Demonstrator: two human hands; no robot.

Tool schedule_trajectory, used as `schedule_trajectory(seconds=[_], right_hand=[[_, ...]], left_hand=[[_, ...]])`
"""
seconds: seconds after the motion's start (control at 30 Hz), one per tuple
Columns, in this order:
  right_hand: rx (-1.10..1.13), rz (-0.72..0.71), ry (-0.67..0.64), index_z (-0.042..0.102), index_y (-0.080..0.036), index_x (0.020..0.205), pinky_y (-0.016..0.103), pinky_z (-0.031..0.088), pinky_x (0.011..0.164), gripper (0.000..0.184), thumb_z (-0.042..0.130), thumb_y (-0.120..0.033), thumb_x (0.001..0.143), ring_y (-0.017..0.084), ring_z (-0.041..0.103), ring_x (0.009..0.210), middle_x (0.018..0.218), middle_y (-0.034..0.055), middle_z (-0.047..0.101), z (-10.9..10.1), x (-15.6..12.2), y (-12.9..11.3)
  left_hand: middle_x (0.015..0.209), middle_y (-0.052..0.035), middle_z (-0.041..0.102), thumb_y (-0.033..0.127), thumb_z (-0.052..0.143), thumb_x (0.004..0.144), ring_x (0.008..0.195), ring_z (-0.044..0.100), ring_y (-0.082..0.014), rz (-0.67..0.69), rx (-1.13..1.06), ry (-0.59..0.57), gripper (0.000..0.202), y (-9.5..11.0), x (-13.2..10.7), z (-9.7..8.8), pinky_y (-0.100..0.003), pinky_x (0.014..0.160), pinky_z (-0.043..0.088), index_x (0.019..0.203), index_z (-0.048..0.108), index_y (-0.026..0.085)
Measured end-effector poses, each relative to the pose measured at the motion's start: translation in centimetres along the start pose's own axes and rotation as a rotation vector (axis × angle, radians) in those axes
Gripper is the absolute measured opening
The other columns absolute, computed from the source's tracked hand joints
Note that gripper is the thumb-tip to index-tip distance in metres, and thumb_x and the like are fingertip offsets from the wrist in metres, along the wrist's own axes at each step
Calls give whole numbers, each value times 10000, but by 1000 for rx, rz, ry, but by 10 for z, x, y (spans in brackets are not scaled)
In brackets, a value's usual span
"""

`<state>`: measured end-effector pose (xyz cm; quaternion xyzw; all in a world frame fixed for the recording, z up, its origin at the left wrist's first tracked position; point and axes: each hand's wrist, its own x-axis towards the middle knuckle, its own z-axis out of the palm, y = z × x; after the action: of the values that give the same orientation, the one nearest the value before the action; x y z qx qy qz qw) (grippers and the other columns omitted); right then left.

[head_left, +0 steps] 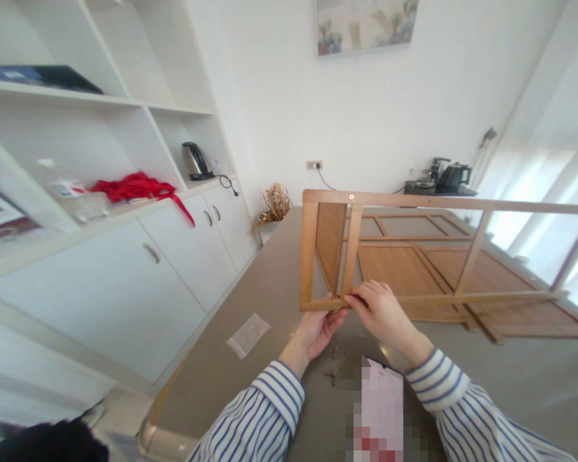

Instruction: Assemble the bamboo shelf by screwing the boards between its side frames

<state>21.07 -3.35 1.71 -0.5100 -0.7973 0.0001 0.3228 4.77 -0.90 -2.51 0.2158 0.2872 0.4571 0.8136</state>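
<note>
A light-brown wooden side frame (390, 200) stands on its long edge, with a wooden panel (331, 244) meeting it near the left end. My left hand (316, 332) reaches under the lower rail, its fingers curled against it below the panel's corner. My right hand (384, 316) is closed at the same joint, thumb and fingers pressed on the lower rail beside the short upright slat. Whether a small screw sits between the fingertips is hidden. Several small metal screws (333, 373) lie on the table below my hands.
More wooden panels (399, 266) lie on the grey table (212, 385) behind the frame. A clear plastic bag (248, 335) is to the left. A pink-white, partly blurred flat item (384, 404) lies between my forearms. White cabinets (125, 276) line the left side.
</note>
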Motion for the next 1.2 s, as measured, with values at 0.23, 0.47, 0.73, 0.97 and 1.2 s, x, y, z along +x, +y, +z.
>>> schedule_trajectory(seconds=[0.23,0.47,0.73,0.97,1.2], right_hand=[[-83,10,174,607,-175,945,346,373,767,181,506,-323,917,214,548,879,914,75,657,-16,-13,-1],[-119,-200,-351,619,-208,830,317,391,706,173,479,-246,925,186,566,796,790,22,647,-19,-38,-32],[-327,-323,-536,643,-172,831,331,432,668,123,530,-166,877,211,616,798,839,60,666,20,-30,-49],[-343,-394,-534,645,-137,794,329,440,603,118,542,-122,849,218,620,737,781,95,672,30,-28,-53],[-210,-362,-378,607,-181,813,313,438,656,50,568,-199,838,189,586,756,819,46,636,12,-27,-50]], left_hand=[[744,-94,710,94,529,884,592,687,-115,11,-5,22,110,3,0,3,-148,563,573,923,623,50],[705,-74,706,122,574,865,616,697,-134,11,-7,59,144,6,-1,9,-161,562,577,993,625,78],[657,-63,694,58,531,867,591,691,-122,125,-84,108,107,10,-3,20,-147,548,572,893,634,73],[622,-72,685,47,492,875,572,685,-119,148,-144,102,192,22,-10,38,-133,528,565,751,638,56],[643,-67,686,48,486,879,564,676,-106,139,-190,143,198,24,-12,45,-129,529,563,749,634,70]])
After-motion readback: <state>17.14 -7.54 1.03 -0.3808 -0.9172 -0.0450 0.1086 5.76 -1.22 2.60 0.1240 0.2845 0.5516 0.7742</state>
